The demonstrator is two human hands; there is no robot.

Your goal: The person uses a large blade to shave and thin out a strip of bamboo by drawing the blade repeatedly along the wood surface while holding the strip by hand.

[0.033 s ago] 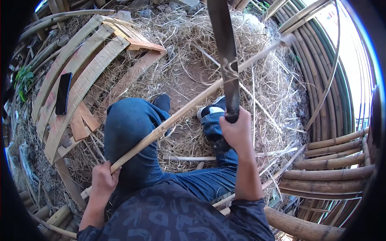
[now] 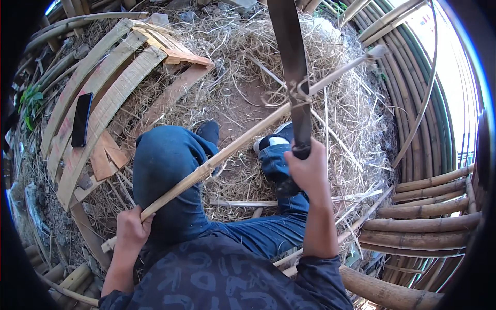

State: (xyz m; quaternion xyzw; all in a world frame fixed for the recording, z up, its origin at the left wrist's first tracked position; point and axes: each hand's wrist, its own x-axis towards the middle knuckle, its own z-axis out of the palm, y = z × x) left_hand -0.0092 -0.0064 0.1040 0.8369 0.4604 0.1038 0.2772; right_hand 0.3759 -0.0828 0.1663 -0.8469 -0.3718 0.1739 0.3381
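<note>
My left hand [image 2: 133, 227] is closed round the near end of a long, pale bamboo strip [image 2: 235, 146]. The strip slants up to the right across my left knee, and its far end points toward the bamboo stacks. My right hand [image 2: 309, 168] grips the dark handle of a machete [image 2: 290, 51], whose broad blade stretches away from me. Blade and strip cross ahead of my right hand, and curled shavings [image 2: 297, 94] cling there. The blade's tip runs out of the top of the view.
A slatted wooden pallet [image 2: 116, 85] at the left carries a black phone [image 2: 82, 120]. Dry shavings [image 2: 243, 186] litter the ground round my legs. Bamboo poles [image 2: 413, 103] are stacked along the right, with more poles [image 2: 423, 225] at the near right.
My right hand and the machete have shifted slightly to the right. The bamboo strip and my left hand have moved a little to the left at the near end.
</note>
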